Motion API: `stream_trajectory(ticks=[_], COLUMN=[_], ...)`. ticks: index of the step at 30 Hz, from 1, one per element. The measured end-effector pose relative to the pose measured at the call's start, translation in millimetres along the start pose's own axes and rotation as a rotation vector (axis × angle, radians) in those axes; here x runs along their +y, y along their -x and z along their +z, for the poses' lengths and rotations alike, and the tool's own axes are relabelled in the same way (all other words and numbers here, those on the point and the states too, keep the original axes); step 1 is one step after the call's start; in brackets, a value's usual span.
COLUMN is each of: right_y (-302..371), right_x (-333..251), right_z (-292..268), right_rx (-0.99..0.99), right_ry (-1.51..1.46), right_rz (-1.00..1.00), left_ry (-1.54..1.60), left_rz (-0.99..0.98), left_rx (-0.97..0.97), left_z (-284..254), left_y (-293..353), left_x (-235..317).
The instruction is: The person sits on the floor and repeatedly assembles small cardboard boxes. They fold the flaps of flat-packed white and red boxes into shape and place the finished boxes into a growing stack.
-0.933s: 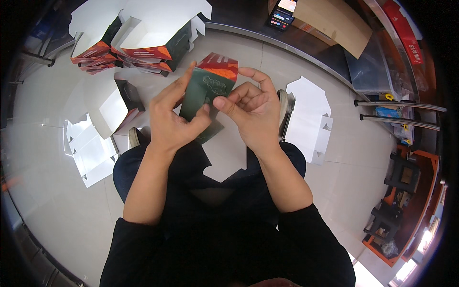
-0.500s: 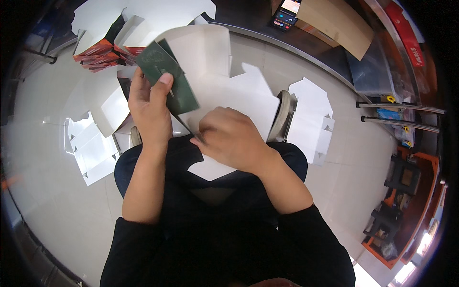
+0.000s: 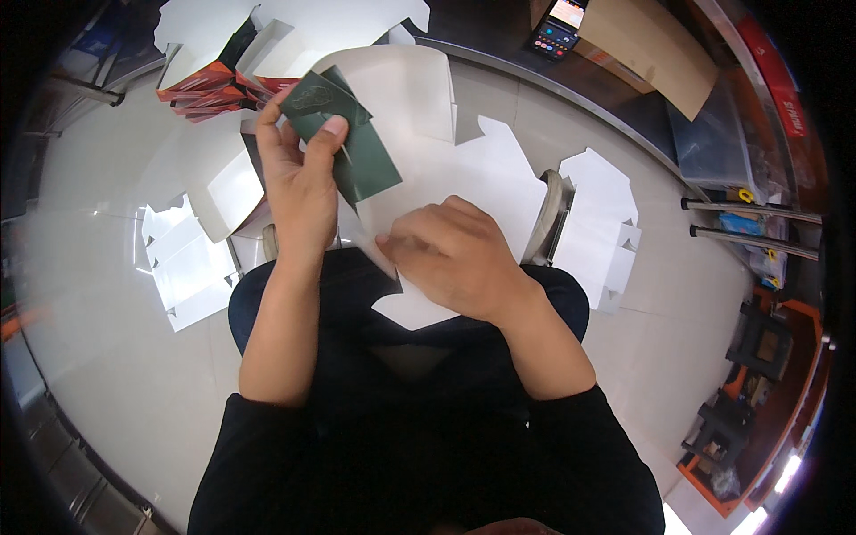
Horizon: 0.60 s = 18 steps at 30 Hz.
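My left hand (image 3: pixel 308 183) grips a dark green folded cardboard piece (image 3: pixel 366 165), thumb pressed on its front and fingers behind. A thin outline drawing marks its upper end. Beside its lower end is my right hand (image 3: pixel 459 254), fingers curled together and partly smeared by motion. A blurred pale strip (image 3: pixel 379 254) runs by those fingertips; whether they pinch it is hard to make out. Under both hands a large white cardboard box blank (image 3: pixel 490 178) spreads over my lap, its notched flaps pointing outward and one curved wall standing at the far side.
Partly folded red-and-white boxes (image 3: pixel 209 85) are stacked at the far left. Flat white blanks lie left (image 3: pixel 187 267) and right (image 3: pixel 597 223) of my knees. A phone (image 3: pixel 559 31) and brown cardboard (image 3: pixel 655 53) rest on the dark counter. Metal bars (image 3: pixel 758 209) jut in at right.
The whole view has shifted slightly right. My right hand has drawn a little away from the green cardboard, and the pale strip between them shows more. My left hand keeps its grip.
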State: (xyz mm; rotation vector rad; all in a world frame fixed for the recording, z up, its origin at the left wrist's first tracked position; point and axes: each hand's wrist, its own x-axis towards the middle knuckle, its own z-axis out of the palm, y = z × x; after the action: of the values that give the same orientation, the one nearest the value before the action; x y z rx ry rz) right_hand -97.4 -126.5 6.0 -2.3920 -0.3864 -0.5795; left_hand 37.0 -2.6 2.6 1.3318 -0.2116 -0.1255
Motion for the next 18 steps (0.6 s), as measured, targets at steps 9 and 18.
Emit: stream_trajectory(ticks=[9,18], right_y=[-3,-3], right_x=[4,13], right_z=[-13,-22], right_rx=[0.012,-0.025], right_ry=[-0.331,-0.391], right_rz=[0.408,0.584], left_ry=[0.012,-0.050], left_rz=[0.125,0.141], left_rx=[-0.207,-0.286], left_z=[-4,-1], left_y=[-2,9], left_x=[-5,-1])
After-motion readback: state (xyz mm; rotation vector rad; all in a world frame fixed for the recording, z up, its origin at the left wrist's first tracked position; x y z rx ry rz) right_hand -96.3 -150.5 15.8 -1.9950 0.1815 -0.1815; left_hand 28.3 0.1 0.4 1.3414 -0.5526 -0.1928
